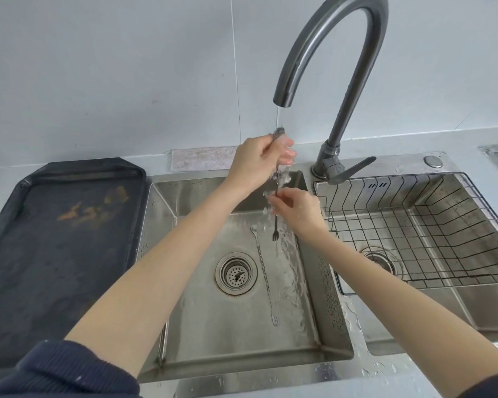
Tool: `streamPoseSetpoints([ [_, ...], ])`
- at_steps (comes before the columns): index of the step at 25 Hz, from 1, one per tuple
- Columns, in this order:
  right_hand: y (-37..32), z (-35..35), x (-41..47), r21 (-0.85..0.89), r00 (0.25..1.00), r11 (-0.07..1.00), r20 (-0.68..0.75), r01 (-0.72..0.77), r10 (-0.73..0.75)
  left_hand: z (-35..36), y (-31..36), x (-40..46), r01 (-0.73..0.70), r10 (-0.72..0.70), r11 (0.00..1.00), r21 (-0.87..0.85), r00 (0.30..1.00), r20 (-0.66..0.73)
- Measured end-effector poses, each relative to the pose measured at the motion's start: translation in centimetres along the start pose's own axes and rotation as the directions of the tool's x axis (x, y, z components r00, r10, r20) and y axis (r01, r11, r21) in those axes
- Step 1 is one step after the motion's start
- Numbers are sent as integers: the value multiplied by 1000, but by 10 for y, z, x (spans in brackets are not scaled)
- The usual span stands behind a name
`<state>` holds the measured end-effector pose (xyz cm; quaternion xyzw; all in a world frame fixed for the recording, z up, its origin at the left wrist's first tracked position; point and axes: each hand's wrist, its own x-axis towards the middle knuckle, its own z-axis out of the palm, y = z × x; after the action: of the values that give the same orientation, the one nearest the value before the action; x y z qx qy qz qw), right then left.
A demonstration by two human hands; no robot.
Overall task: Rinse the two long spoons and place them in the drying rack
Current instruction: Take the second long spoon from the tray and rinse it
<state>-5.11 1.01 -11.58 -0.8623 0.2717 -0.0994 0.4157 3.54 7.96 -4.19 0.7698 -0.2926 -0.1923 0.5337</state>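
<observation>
Two long spoons in play: one held upright under tap (332, 67) stream, other lying flat on floor of left sink (308, 285) beside drain (235, 273). Left hand (256, 160) grip curled round upper end of held spoon (276, 193); right hand (296, 209) grip pinching thin stem lower down. Fork-like tip hangs free below. Second spoon (263, 268) untouched, twisted stem. Judged light, stiff, thin, slippery when wet; twisted stem likely best hold, pinch mid-length. Wire rack (414, 225) sits in right basin, nothing visible in it
</observation>
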Motion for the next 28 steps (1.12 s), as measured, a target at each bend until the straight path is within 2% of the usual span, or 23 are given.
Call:
streamPoseSetpoints([
  [3, -5, -4, 1, 31, 1000, 999, -8, 10, -10, 2, 2, 3, 19, -20, 999, -25, 1000, -20],
  [8, -24, -16, 11, 100, 996, 994, -84, 46, -37, 2, -2, -1, 18, -20, 995, 95, 1000, 21],
  [14, -29, -16, 10, 108, 993, 992, -105, 58, -46, 0, 2, 2, -38, 51, 970, 241, 997, -50],
  [17, -24, -13, 11, 102, 997, 994, -75, 43, -36, 1, 1, 5, -8, 18, 992, 123, 997, -78],
  [21, -25, -12, 12, 97, 997, 994, -66, 42, -36, -2, 1, 5, 16, -12, 998, 63, 998, -63],
  [24, -36, -17, 14, 126, 996, 990, -83, 55, -45, -4, 2, 2, -4, 8, 995, 95, 999, -39],
  [28, -42, -21, 19, 69, 994, 996, -98, 58, -51, -5, -6, 3, -26, 35, 980, 200, 998, -44],
])
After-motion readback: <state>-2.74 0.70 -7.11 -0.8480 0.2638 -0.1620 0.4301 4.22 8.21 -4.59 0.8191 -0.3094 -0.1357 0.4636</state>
